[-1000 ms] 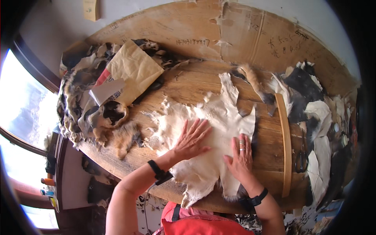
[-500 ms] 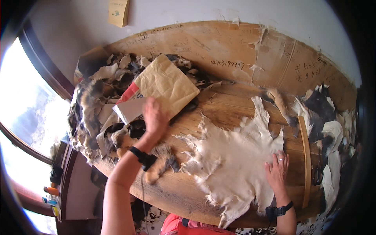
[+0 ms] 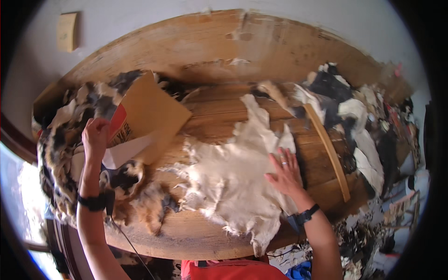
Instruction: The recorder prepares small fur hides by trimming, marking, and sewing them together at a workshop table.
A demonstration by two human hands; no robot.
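- While the left hand [image 3: 95, 135] is gripping the edge of a brown paper bag [image 3: 148, 114], the bag is tilting up off the fur pile [image 3: 65, 140] at the left end of the surface [image 3: 196, 228].
- Left fingers are curling closed around the bag's red-and-white printed edge; a dark band is sitting on that wrist.
- Right hand [image 3: 285, 173] is lying flat and released, fingers spread, palm pressing down on the pale hide [image 3: 233, 177].
- A ring is showing on one right finger, a black watch [image 3: 304, 216] on the right wrist.
- Pale hide is spreading skin side up over the middle of the curved wooden surface, its ragged lower edge hanging past the near rim.
- A small brown-and-black fur scrap [image 3: 149, 205] is lying just left of the hide, below the bag.
- A curved wooden strip [image 3: 329, 154] is running down the surface to the right of the right hand.
- Black, white and tan pelts [image 3: 345, 112] are piling up beyond that strip on the right.
- A thin dark cord [image 3: 128, 242] is hanging down past the left forearm.
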